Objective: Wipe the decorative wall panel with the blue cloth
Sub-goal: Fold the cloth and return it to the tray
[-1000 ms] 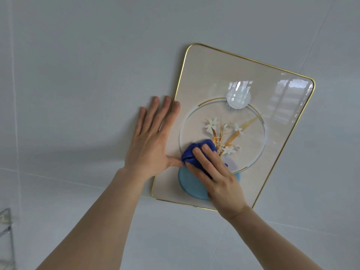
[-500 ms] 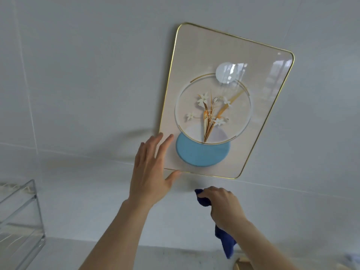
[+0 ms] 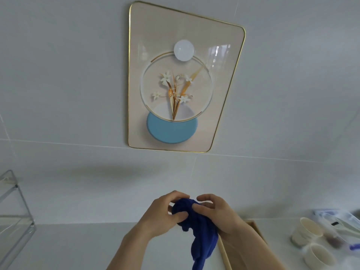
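Note:
The decorative wall panel (image 3: 220,61) hangs on the white tiled wall, gold-rimmed, beige, with a glass circle, dried flowers, a white disc and a blue disc. Nothing touches it. Well below it, above the counter, my left hand (image 3: 159,213) and my right hand (image 3: 218,213) both grip the bunched top of the dark blue cloth (image 3: 202,240). The rest of the cloth hangs down between my forearms.
A clear acrylic rack (image 3: 17,217) stands at the left edge. A wooden tray (image 3: 259,232) lies under my right forearm. Cream paper cups (image 3: 309,232) and plastic-wrapped items (image 3: 342,221) sit at the right on the white counter (image 3: 78,246).
Both hands left the panel and came down toward the counter. My right hand stopped wiping and lowered the cloth; my left hand moved over and took hold of it too. The view tilted down.

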A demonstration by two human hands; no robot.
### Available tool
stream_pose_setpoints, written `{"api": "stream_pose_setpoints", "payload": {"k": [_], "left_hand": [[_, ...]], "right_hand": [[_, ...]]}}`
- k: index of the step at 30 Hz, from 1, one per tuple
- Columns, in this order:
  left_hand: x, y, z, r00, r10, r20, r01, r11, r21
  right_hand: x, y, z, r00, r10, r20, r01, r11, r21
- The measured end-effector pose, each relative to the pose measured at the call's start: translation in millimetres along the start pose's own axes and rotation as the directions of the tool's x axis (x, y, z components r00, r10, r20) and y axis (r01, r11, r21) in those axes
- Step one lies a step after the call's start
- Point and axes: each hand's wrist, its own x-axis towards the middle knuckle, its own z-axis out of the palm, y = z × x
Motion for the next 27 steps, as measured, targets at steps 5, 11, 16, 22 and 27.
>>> {"api": "stream_pose_setpoints", "payload": {"k": [5, 11, 16, 22, 27], "left_hand": [[4.1, 19.7, 27.7, 0.997, 0.020, -0.080, -0.018, 1.000, 0.025], [21.3, 41.3, 60.9, 0.994, 0.036, -0.102, -0.034, 0.999, 0.022], [32.5, 44.3, 105.6, 0.995, -0.029, -0.096, 0.033, 0.999, 0.038], [46.6, 34.6, 176.3, 0.990, -0.100, -0.096, 0.105, 0.993, 0.047], [63.6, 26.7, 228.1, 0.979, -0.172, -0.111, 0.176, 0.984, 0.029]], "right_hand": [[-22.5, 12.1, -35.6, 0.989, -0.012, 0.146, 0.005, 0.999, 0.047], [-40.3, 40.7, -96.8, 0.998, -0.037, 0.049, 0.046, 0.979, -0.197], [-42.9, 63.4, -156.7, 0.985, -0.068, -0.156, 0.042, 0.986, -0.162], [-37.4, 95.6, -203.8, 0.940, -0.176, -0.291, 0.051, 0.919, -0.390], [-31.0, 118.9, -227.1, 0.909, -0.225, -0.352, 0.017, 0.862, -0.506]]}}
